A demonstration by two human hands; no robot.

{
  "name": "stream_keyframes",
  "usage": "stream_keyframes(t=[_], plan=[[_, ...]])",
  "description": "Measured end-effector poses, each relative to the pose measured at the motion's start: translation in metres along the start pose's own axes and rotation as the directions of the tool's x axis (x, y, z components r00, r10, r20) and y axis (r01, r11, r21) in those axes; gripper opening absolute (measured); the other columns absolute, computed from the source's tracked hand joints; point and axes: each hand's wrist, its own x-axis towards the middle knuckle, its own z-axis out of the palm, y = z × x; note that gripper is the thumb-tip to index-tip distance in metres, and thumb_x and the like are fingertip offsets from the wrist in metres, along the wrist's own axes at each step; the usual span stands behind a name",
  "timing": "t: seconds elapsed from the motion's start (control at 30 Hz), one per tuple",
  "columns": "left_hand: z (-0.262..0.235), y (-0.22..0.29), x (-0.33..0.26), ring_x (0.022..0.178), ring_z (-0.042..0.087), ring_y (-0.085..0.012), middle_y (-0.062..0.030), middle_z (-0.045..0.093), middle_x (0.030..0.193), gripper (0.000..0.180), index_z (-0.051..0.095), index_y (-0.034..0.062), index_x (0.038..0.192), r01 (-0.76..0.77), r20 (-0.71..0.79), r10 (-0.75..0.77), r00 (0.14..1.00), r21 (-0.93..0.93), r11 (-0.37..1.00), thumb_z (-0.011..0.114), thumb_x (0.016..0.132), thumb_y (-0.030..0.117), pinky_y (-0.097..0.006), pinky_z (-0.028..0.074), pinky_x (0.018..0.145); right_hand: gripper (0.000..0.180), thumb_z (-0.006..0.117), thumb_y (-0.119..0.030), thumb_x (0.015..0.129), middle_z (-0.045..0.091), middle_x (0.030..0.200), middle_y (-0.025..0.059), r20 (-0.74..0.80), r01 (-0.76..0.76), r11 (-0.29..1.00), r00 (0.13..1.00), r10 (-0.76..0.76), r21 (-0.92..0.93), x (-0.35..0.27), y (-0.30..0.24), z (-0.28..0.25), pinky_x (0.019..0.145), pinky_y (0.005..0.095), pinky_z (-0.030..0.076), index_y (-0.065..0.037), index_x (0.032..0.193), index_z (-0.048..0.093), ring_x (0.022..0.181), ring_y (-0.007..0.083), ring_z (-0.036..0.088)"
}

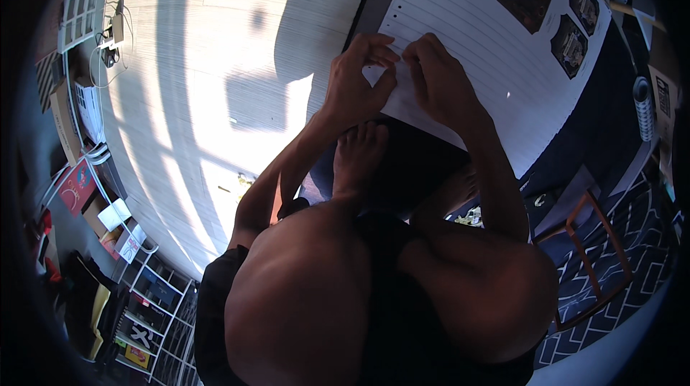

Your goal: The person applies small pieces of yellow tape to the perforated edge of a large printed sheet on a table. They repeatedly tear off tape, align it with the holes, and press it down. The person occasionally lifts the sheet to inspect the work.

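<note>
Sheet (pixel 496 102) beneath both hands (pixel 359 80) (pixel 443 85)

1. Looking like a lived-in room at home.
2. Showing a pale wood-look floor (pixel 237 34) striped with sunlight.
3. Crowding the left side with a cardboard box (pixel 65 127) and white wire shelving (pixel 172 326).
4. Displaying dark, white-lined fabric (pixel 645 249) at right.
5. Including a bare foot (pixel 356 159).
</note>
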Motion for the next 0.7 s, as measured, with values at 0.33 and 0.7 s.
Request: stream_keyframes(t=[0.33, 0.7], plan=[[-0.003, -0.012, 0.007, 0.104, 0.07, -0.0247, -0.0159, 0.066, 0.121, 0.044, 0.056, -0.0002, 0.126, -0.019, -0.154, 0.03, 0.988, 0.07, 0.997, 0.07, 0.084, -0.001, -0.037, 0.056, 0.091, 0.016, 0.061, 0.002, 0.091, 0.053, 0.104, 0.0189, -0.121, 0.023, 0.998, 0.993, -0.016, 0.055, 0.024, 0.016, 0.018, 0.078, 0.0509, 0.048, -0.001, 0.103, 0.053, 0.09, 0.0421, 0.06], [0.0, -0.055, 0.022, 0.11, 0.057, -0.0391, -0.0193, 0.059, 0.119, 0.042, 0.063, 0.0027, 0.125, -0.246, -0.027, 0.297, 0.954, 0.493, 0.835, 0.071, 0.083, 0.005, -0.048, 0.048, 0.095, 0.01, 0.067, -0.004, 0.083, 0.052, 0.108, 0.015, -0.201, 0.038, 0.953, 0.974, -0.103, -0.302, 0.057, 0.043, 0.045, 0.089, 0.0478, 0.041, -0.003, 0.093, 0.065, 0.106, 0.0335, 0.053]])
